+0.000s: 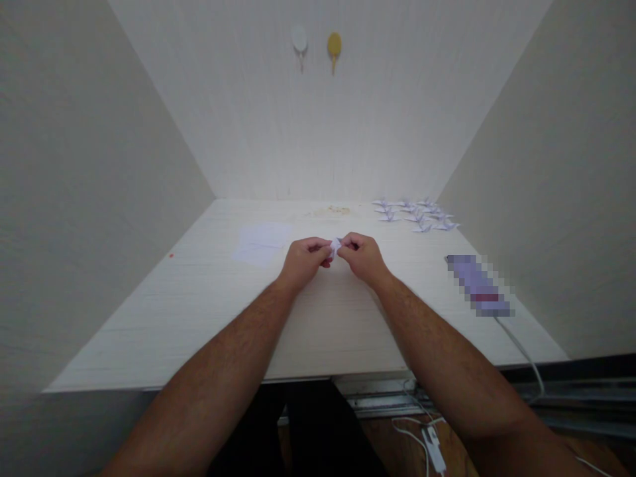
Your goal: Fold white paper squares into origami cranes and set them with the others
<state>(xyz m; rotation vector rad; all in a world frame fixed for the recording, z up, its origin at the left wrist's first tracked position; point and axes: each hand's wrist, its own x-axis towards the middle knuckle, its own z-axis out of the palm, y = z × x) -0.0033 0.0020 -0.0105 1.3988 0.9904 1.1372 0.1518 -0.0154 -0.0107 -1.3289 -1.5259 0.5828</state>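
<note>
Above the middle of the white table (328, 318), both hands pinch one small piece of folded white paper (335, 248). My left hand (305, 260) grips its left side between thumb and fingers. On the right side, my right hand (365, 256) is closed the same way. The fingers cover much of the paper, so its exact folded shape is hard to make out. To the left of my left hand lie flat sheets of white paper (263, 240). Several folded paper cranes (416, 216) stand together at the back right.
A blurred-out flat device (477, 285) with a white cable (521, 348) lies on the right of the table. A white hook (299, 40) and a yellow hook (334, 45) are on the back wall. Below the table, a power strip (434, 450) sits on the floor. Walls enclose both sides.
</note>
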